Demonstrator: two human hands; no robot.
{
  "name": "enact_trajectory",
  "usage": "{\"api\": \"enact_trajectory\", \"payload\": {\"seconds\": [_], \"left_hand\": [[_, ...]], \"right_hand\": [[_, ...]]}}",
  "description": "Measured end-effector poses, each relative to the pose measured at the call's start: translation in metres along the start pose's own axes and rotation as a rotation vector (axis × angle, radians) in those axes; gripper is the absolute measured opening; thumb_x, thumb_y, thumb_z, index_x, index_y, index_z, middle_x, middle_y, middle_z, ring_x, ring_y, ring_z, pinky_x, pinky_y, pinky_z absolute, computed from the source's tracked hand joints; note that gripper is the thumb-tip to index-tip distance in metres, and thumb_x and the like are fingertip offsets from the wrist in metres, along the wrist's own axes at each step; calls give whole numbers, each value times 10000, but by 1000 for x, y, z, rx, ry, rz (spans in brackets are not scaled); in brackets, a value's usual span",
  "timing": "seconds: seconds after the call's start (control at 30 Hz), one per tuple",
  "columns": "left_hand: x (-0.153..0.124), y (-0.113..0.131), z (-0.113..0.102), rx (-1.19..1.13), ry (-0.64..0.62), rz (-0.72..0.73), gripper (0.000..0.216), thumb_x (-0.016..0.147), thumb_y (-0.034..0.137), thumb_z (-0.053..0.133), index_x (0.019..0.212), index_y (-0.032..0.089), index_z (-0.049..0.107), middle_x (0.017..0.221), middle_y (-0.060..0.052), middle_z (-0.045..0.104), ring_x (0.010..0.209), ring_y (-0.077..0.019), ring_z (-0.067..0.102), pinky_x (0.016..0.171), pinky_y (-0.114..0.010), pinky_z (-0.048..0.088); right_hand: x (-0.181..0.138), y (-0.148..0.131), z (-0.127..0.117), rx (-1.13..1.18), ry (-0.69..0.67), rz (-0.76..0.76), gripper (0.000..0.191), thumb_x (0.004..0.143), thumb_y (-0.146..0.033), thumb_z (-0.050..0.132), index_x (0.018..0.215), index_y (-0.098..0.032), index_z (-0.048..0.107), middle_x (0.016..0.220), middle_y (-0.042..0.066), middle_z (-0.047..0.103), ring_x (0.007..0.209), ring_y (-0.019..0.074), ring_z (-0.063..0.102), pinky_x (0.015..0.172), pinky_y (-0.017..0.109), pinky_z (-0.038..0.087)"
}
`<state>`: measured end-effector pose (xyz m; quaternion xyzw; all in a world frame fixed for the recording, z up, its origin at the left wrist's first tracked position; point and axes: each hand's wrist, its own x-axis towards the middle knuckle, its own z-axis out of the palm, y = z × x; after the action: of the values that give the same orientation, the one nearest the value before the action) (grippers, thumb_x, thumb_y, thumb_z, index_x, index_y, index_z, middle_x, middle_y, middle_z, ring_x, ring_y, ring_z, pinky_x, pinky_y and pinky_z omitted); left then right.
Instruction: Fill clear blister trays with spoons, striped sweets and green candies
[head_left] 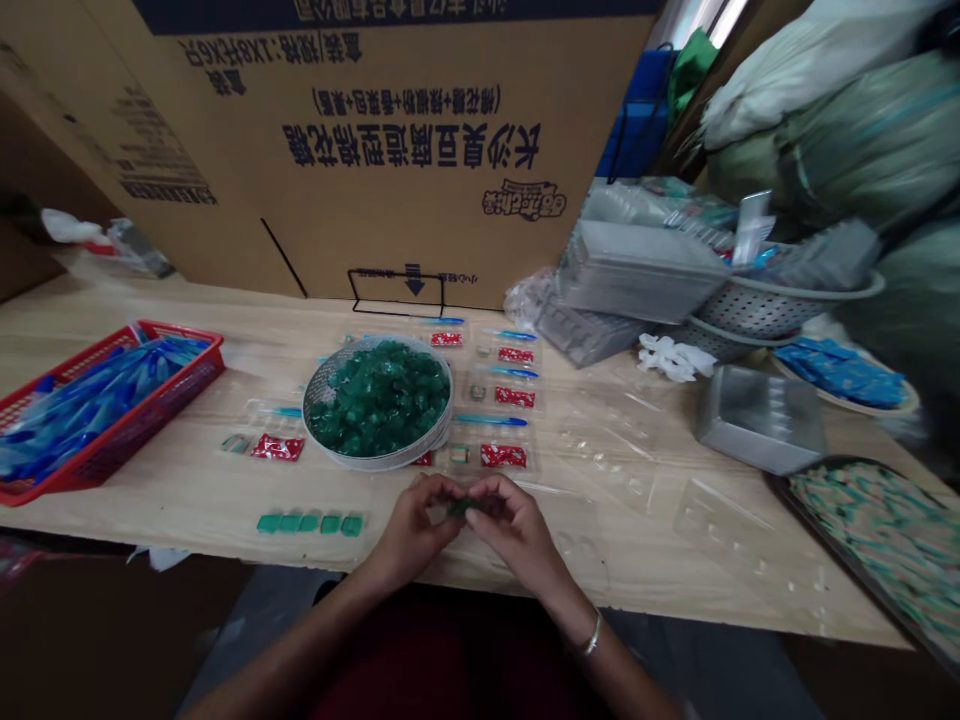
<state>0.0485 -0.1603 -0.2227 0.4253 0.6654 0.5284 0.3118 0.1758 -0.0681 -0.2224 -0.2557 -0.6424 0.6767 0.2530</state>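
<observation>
My left hand (414, 525) and my right hand (510, 525) meet at the near table edge, fingers pinched together on a small green packet (462, 507) held between them. Just beyond stands a round mesh sieve (322, 378) heaped with green packets. Clear plastic trays (495, 395) holding red sachets and blue sticks lie around and behind the sieve. A short strip of green packets (309, 523) lies on the table to the left of my left hand.
A red basket (191, 385) of blue sachets stands at the left. A big cardboard box (375, 140) walls the back. Stacked clear trays (637, 270), white colanders (780, 300), a grey tray (757, 415) and a dark tray of packets (885, 540) fill the right.
</observation>
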Motion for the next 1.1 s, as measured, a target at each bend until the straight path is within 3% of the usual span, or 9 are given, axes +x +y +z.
{"api": "enact_trajectory", "payload": {"seconds": [0.13,0.3,0.53,0.7,0.8,0.9,1.1], "left_hand": [[-2,6,3,-14,-66,18,119,674,129,566,785,168,586,748,-8,611,742,-153,557,687,-263,430],[0,11,10,151,-10,84,105,682,105,526,733,167,594,703,-11,579,662,-139,547,594,-240,405],[0,18,20,288,-13,170,183,643,35,509,720,165,612,662,-3,584,604,-123,548,557,-221,399],[6,9,7,400,27,112,189,640,15,498,682,158,614,649,-3,605,595,-126,560,560,-222,408],[10,-3,-4,560,6,35,245,642,-6,493,762,159,629,730,-24,630,663,-152,589,614,-249,440],[12,-10,-5,743,-46,41,294,630,-22,504,829,165,612,859,-59,624,805,-195,597,707,-294,466],[17,-8,-10,850,-96,23,186,704,16,532,779,171,602,836,-47,614,799,-193,599,704,-294,475]], "right_hand": [[-3,-10,0,-174,-14,-67,144,664,-155,545,789,-190,606,733,-9,595,687,133,547,623,237,441],[-9,-10,-1,-19,46,5,44,684,-228,554,699,-187,563,619,-26,554,575,119,511,542,220,412],[-30,-16,-8,-43,119,-23,16,664,-175,572,676,-183,567,622,-27,531,565,107,485,520,200,386],[-51,-27,-25,177,46,-20,28,717,-203,549,698,-195,530,664,-21,490,570,113,467,517,215,393],[-51,-32,-40,31,207,-48,64,736,-229,599,723,-193,548,681,-16,481,607,118,453,537,215,379],[-41,-25,-49,-92,308,2,122,680,-244,662,695,-190,553,652,-23,483,595,114,436,521,209,356],[-34,-2,-44,78,244,96,179,692,-292,649,733,-204,498,698,-31,511,561,99,461,516,211,364]]}}
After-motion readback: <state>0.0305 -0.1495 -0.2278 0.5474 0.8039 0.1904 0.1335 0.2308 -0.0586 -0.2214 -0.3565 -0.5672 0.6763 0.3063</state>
